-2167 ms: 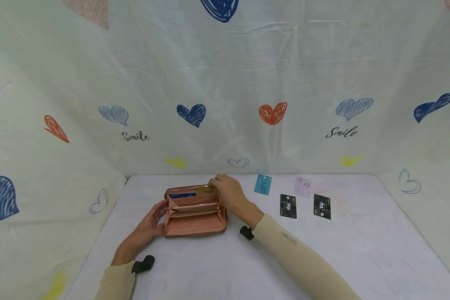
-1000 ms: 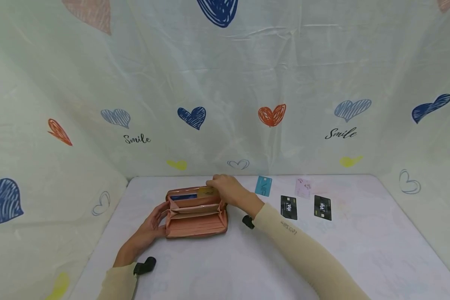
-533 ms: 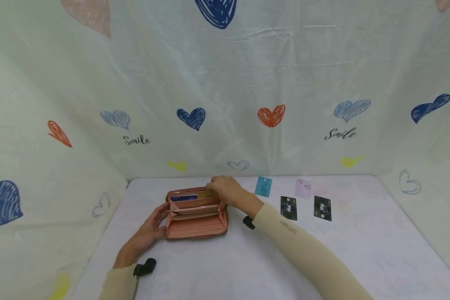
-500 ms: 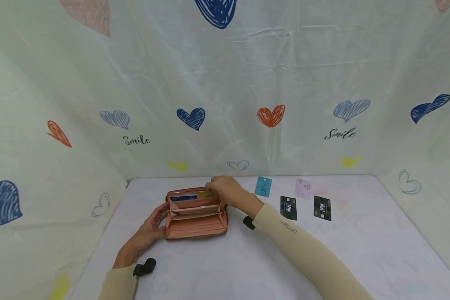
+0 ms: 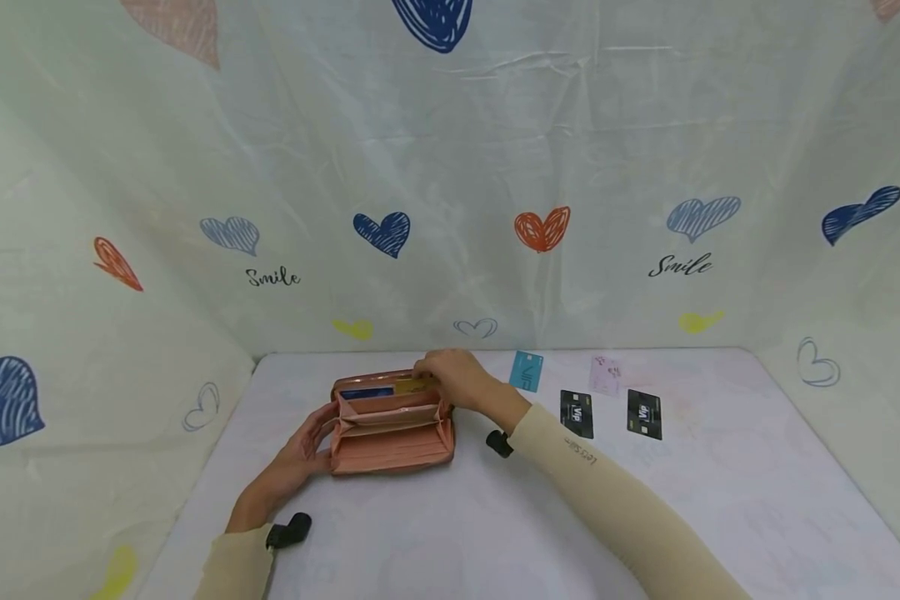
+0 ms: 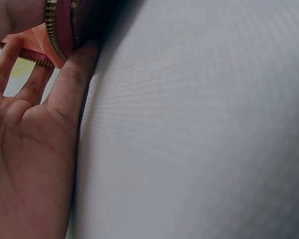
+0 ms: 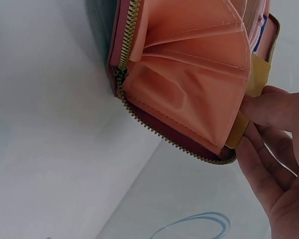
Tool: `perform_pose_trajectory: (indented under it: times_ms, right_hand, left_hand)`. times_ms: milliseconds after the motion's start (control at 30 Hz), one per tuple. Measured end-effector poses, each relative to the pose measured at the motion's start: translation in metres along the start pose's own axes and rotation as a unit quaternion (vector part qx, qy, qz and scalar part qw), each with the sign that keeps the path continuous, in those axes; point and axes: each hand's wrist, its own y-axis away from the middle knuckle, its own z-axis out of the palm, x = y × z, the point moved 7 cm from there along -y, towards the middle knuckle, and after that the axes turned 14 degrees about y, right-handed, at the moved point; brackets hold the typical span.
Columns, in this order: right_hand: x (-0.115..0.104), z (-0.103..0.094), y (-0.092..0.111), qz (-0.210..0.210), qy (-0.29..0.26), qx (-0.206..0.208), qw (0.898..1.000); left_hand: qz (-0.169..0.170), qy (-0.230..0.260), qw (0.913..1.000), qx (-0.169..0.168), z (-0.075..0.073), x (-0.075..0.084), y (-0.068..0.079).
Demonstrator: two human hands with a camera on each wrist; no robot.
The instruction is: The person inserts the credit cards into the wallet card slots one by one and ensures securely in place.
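A salmon-pink zip wallet stands open at the left middle of the table, its pleated compartments spread. My left hand holds its left end; in the left wrist view the thumb lies at the zip edge near the table and the other fingers reach around the side. At the wallet's far right corner, my right hand pinches a gold card in the back section, thumb inside and fingers behind. A blue card sits in the same section, to the left of the gold one.
Right of the wallet lie a teal VIP card, a pale pink card and two black VIP cards, one nearer and one farther right. A heart-printed white sheet rises behind the white table.
The gold card shows slightly less above its pocket than in the oldest frame. Both hands stay in nearly the same places on the wallet, and the loose cards have not moved.
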Motion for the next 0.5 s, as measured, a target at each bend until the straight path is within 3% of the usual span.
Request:
perform_pose_trajectory:
  times_ms: [300, 500]
  right_hand:
    - [-0.0005, 0.0013, -0.0006, 0.002, 0.001, -0.010, 1.000]
    - [-0.0017, 0.0097, -0.0009, 0.016, 0.024, -0.039, 0.999]
  left_hand:
    - [-0.012, 0.010, 0.9999, 0.003, 0.0009, 0.0019, -0.0015]
    - [-0.016, 0.006, 0.9998, 0.007, 0.0011, 0.0015, -0.0005]
